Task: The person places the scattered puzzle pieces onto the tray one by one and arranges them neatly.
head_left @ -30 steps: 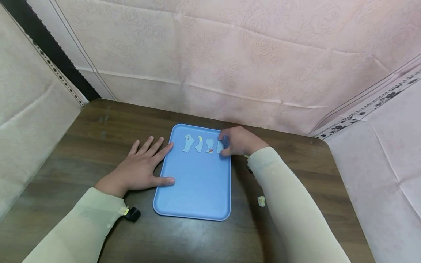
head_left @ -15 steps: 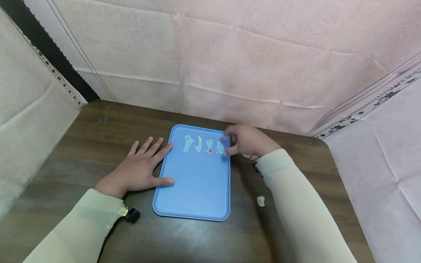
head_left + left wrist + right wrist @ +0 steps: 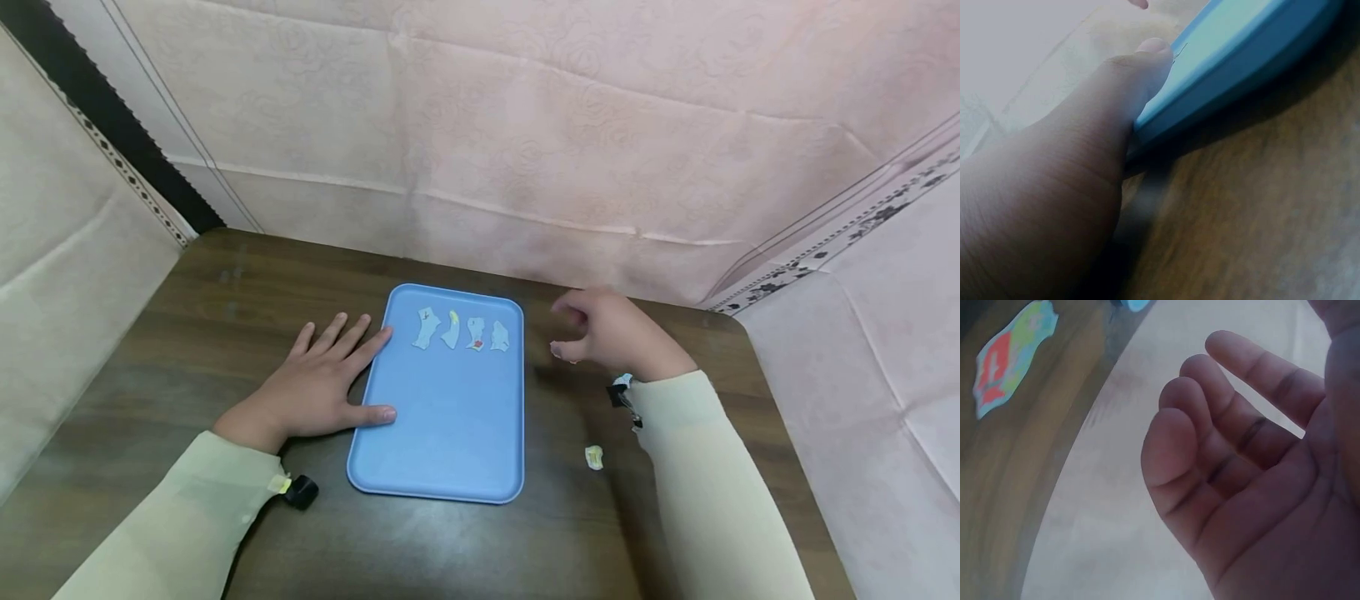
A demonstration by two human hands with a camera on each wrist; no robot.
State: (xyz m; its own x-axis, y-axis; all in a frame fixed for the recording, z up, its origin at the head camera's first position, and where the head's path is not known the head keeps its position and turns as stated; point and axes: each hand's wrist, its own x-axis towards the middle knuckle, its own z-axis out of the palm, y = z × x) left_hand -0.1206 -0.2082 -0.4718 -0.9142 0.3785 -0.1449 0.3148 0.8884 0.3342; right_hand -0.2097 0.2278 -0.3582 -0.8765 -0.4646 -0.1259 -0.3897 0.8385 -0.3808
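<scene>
My left hand (image 3: 307, 387) lies spread at the left edge of a blue tray (image 3: 435, 454), its thumb reaching over the rim; the left wrist view shows that thumb (image 3: 1116, 87) against the tray's side. Several pale-blue, irregular paper pieces stand in a row near the tray's far end, among them one with a yellow mark (image 3: 451, 331) and one with a red spot (image 3: 476, 333). Right of the tray, my right hand (image 3: 618, 333) hovers with loosely curled fingers and holds nothing. Below it, a red, yellow and green paper piece (image 3: 1016, 356) lies on the table, mostly hidden in the head view.
A small yellowish paper piece (image 3: 594, 457) lies on the wooden table (image 3: 465, 550) right of the tray. Patterned pale cloth (image 3: 525, 150) hangs behind and on both sides. A small black wrist camera (image 3: 302, 492) sits at the left cuff.
My right hand has drawn away from the rightmost paper piece on the tray and moved right, past the tray's edge. That piece stays in the row. The left hand holds still.
</scene>
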